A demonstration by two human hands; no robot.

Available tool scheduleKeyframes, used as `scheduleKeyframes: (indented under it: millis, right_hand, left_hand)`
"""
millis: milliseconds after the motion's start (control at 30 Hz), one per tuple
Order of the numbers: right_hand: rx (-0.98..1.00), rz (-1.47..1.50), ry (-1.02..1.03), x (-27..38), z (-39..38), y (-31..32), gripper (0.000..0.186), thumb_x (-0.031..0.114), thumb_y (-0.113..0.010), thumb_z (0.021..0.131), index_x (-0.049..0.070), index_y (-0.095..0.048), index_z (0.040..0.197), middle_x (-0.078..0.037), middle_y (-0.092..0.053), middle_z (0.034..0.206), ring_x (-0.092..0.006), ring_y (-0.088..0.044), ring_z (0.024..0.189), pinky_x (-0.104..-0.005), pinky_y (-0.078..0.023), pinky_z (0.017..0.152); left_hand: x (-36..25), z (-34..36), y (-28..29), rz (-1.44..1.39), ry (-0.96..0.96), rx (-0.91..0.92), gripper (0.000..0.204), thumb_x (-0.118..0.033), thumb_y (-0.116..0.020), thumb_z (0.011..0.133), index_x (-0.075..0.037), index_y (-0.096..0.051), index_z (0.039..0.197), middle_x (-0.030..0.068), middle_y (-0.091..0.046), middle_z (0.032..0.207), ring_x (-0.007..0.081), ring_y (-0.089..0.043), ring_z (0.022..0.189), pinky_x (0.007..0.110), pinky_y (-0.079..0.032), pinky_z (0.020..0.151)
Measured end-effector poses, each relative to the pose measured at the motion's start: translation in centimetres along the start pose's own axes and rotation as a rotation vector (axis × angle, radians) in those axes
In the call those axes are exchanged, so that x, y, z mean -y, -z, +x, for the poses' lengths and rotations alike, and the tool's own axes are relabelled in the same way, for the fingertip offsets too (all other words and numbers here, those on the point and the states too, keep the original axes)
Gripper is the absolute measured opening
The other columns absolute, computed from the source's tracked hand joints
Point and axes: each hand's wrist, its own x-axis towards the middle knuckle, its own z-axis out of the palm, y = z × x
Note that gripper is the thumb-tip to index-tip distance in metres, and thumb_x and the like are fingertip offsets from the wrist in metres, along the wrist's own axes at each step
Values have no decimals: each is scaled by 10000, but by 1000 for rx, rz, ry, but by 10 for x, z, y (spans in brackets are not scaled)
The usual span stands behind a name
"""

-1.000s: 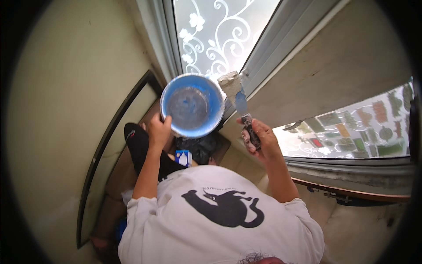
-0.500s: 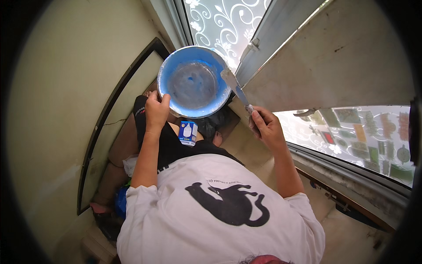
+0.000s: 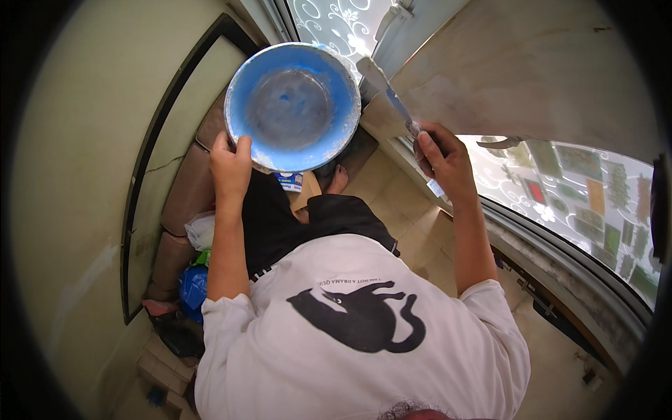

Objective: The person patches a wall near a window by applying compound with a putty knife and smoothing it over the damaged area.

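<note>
A blue round basin [image 3: 287,106], its inside and rim crusted with pale grey residue, is tilted toward me above my legs; my left hand [image 3: 229,164] grips its left rim. Off the basin's right side, my right hand [image 3: 441,157] is closed round the handle of a putty knife [image 3: 392,94]. The blade slants up to the left, close to the rim, with pale paste on it. A blue and white box [image 3: 287,180], partly hidden, shows under the basin, near my bare foot [image 3: 338,180] and dark trousers [image 3: 350,218].
A black rectangular frame [image 3: 147,164] is against the cracked left wall. Beside me lie brown cushions [image 3: 175,203], plastic bags [image 3: 190,290] and a dark boot [image 3: 171,336]. Frosted windows [image 3: 553,196] with white patterns are ahead and at the right, beside a pale panel [image 3: 532,70].
Both hands, the basin and the knife have risen in the picture, the right hand also shifting rightward. The blade now leans further left, and the basin covers more of the box.
</note>
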Motion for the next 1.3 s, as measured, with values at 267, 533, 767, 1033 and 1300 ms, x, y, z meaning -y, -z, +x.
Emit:
scheduleKeyframes:
  millis: [267,533,767,1033,1300]
  right_hand:
    - [34,22,-61,-102,2,-11,299,287,-619,1019,57,-663,1205,59,-552,819,-27,-481,687,-201,-385,568]
    - [107,-26,-80,-246,-28,-22,318,305,-601,1027,57,-644,1222,39,-551,786,-25,-486,672,-192,-379,567]
    - [126,-35,-130,-384,-87,-19,357,315,-531,1059,40,-623,1266,52,-486,738,-30,-437,630,-203,-357,535]
    - [101,-163,-266,-465,-139,22,355,309,-534,1056,48,-613,1284,59,-461,713,-23,-414,608,-210,-346,508]
    - [193,-666,299,-488,-160,62,323,240,-602,1002,84,-606,1285,-84,-677,952,-233,-653,798,-355,-523,697]
  left_hand:
    - [61,-26,-28,-49,95,85,253,-152,-599,857,81,-635,950,114,-671,783,177,-614,724,347,-497,701]
    - [218,-95,-116,-196,90,35,269,-167,-578,883,72,-631,994,186,-698,876,264,-664,791,387,-512,771]
    - [365,-206,-219,-138,129,-27,298,-204,-567,884,72,-597,992,294,-677,925,456,-665,904,480,-504,810]
    - [416,-335,-283,-60,387,5,364,-247,-533,887,97,-567,1004,347,-654,979,487,-650,955,515,-498,856]
    - [368,-377,-282,-116,379,-123,320,-221,-546,875,89,-570,950,308,-660,901,448,-660,861,483,-509,799]
